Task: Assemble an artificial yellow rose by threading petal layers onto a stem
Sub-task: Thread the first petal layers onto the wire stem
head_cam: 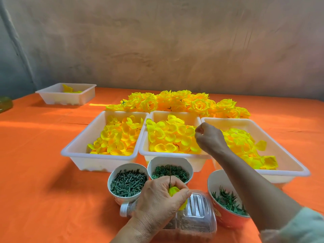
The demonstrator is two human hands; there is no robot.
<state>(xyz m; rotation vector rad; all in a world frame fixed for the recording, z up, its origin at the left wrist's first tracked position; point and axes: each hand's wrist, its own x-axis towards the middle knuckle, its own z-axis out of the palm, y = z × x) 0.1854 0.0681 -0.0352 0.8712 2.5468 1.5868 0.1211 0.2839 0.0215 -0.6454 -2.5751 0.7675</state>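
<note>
No text, label, brand, number or sign can be read anywhere in the frame. A pale printed mark is noted on the outer wall of the orange bowl [221, 218] at lower right, but it is too blurred and too partly hidden to be made out. Only moulded ridges are seen on the clear plastic bottle [199, 206] at lower centre, and no lettering can be made out on it.
</note>
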